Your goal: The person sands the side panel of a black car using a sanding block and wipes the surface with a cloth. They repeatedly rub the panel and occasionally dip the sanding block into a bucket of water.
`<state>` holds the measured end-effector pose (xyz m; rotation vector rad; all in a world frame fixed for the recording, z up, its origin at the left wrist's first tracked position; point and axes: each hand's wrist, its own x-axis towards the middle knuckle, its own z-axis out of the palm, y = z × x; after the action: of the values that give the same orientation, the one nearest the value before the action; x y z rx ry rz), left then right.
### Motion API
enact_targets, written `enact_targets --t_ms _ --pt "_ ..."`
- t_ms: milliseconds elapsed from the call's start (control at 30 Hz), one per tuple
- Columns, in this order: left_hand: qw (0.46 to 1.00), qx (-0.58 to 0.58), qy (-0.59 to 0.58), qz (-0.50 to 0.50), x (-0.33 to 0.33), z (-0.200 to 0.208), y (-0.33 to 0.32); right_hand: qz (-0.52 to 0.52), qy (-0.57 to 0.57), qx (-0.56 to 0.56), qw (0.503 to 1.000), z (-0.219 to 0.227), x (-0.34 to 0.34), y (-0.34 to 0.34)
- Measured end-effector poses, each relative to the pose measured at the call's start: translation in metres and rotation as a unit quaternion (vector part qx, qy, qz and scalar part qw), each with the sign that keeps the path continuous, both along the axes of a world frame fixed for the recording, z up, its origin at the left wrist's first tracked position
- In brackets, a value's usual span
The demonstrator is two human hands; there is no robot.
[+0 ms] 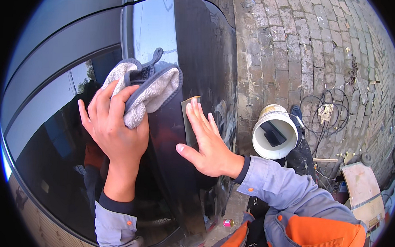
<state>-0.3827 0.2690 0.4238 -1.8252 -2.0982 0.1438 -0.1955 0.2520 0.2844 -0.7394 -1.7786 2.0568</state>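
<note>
My left hand (119, 126) is closed around a bunched grey cloth (161, 90) with dark edging and a hanging loop, above the side of a dark car beside its window (55, 150). To the right of it, my right hand (209, 149) lies flat, fingers stretched out and thumb spread to the left. Beneath those fingers a brown sheet that looks like sandpaper (187, 124) rests against the dark body panel (203, 40). Most of the sheet is hidden by the hand. The panel looks dull and smeared near it.
A white bucket (259, 143) holding a black block (272, 133) stands on brick paving (291, 55), by my shoe (296, 122). Thin black cable (308, 126) lies coiled to its right. A wooden board (363, 191) and clutter fill the lower right. A small pink container (228, 222) lies near the car.
</note>
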Motion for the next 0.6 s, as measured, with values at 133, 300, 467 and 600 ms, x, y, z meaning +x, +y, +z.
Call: enact_targets --t_ms 133,300,467,600 --pt "1.000 0.018 0.007 -0.020 -0.007 -0.005 -0.004 0.007 0.016 0.033 0.999 -0.008 0.023 -0.067" --pt "0.999 0.023 0.017 -0.036 -0.012 -0.007 -0.005 0.071 0.002 0.020 0.997 -0.002 0.060 -0.151" --pt "0.998 0.025 0.024 -0.049 -0.012 -0.008 -0.005 0.121 -0.001 0.030 0.992 0.003 0.081 -0.205" --pt "0.999 0.020 0.016 -0.040 -0.011 -0.008 -0.006 0.057 -0.010 0.035 0.998 -0.007 0.066 -0.192"
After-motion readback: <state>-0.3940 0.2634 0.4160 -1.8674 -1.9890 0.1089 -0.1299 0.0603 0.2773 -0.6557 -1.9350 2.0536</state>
